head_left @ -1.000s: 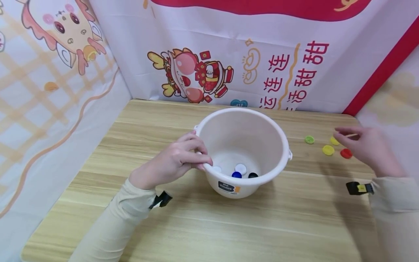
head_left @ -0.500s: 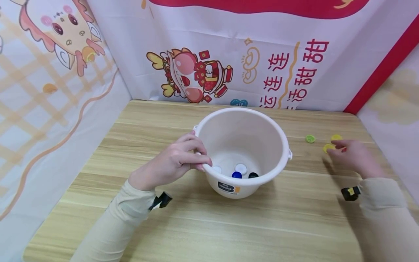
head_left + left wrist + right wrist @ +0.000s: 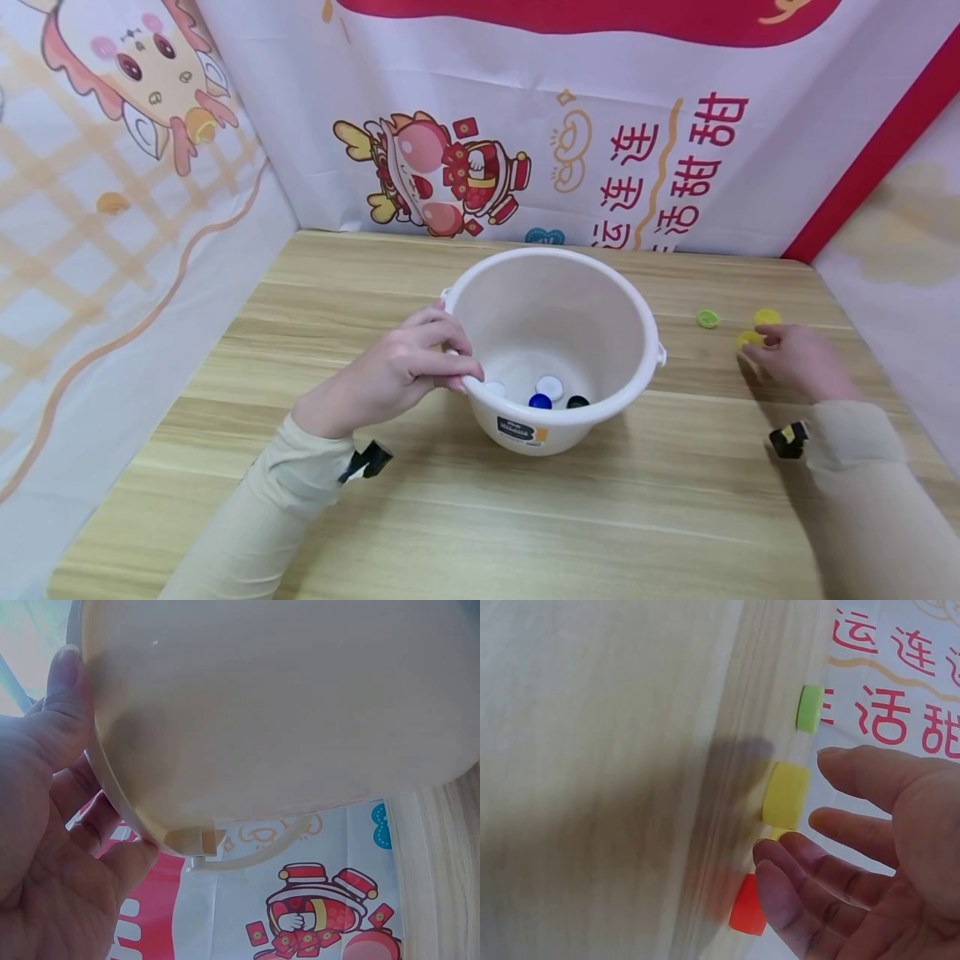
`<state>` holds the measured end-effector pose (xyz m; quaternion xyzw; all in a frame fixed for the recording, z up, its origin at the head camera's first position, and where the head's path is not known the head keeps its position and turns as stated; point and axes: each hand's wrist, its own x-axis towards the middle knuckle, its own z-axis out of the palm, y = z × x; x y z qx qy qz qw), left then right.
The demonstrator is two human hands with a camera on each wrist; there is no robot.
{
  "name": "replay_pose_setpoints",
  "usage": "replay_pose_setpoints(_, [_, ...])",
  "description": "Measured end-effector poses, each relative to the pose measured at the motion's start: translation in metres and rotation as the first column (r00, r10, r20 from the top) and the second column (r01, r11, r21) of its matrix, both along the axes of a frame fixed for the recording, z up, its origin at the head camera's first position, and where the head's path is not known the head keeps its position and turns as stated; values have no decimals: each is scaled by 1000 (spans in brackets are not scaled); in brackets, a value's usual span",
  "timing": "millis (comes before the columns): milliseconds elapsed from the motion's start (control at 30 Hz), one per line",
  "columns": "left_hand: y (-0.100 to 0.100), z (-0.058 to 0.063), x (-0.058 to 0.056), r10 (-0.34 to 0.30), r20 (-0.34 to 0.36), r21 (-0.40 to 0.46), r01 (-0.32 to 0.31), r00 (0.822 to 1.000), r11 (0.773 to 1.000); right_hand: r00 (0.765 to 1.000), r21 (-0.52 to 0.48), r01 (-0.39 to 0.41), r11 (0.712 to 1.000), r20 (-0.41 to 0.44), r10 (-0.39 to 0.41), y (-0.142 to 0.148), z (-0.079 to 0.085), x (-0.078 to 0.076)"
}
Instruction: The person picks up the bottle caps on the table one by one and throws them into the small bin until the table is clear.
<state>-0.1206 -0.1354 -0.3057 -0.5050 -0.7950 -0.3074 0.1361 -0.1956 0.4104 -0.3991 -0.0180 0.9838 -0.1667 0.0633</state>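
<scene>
My left hand (image 3: 397,367) grips the rim of a cream plastic bucket (image 3: 600,304), thumb on one side and fingers on the other. White caps (image 3: 550,387), a blue bottle cap (image 3: 540,402) and a black cap (image 3: 577,402) lie on the bucket's floor. At the right, my right hand (image 3: 806,358) reaches down beside the nearer yellow bottle cap (image 3: 786,795); in the right wrist view its fingers are parted, with nothing between them. A second yellow cap (image 3: 767,317) sits just behind. The red cap (image 3: 748,907), below the fingertips there, is hidden in the head view.
A green cap (image 3: 707,319) lies on the wooden table (image 3: 480,533) between the bucket and the yellow caps. Printed cloth (image 3: 300,108) hangs along the table's back and sides. The bucket's handle (image 3: 262,851) hangs on its far side.
My right hand has come down and to the left, from above the red and yellow caps to beside the nearer yellow one. My left hand stays on the bucket's rim.
</scene>
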Motion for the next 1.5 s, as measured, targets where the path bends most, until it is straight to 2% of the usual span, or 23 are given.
replay_pose_setpoints(267, [-1,-1,1,-2,-7,8,2,1000,1000,999,32,36,999,35,-38,1,-5,-9])
replay_pose_setpoints(500, [-1,-2,1,-10,-5,13,10,1000,1000,999,64,35,997,20,-36,-1,-7,-11])
replay_pose_setpoints(700, [-1,-2,1,-15,2,9,15,1000,1000,997,33,67,997,36,-68,-3,-6,-7])
replay_pose_setpoints(867, [-1,-1,1,-12,1,11,12,1000,1000,998,-26,62,998,-22,-63,-6,-2,-2])
replay_pose_setpoints(1000, [-1,-1,1,2,13,10,-2,1000,1000,995,-65,55,996,-75,-60,-14,4,1])
replay_pose_setpoints(1300, [0,-2,2,10,23,32,-11,1000,999,994,-135,67,989,-74,-78,-44,30,10])
replay_pose_setpoints(1500, [1,-2,2,11,23,45,-12,1000,999,980,-186,41,982,-182,-76,-60,45,15])
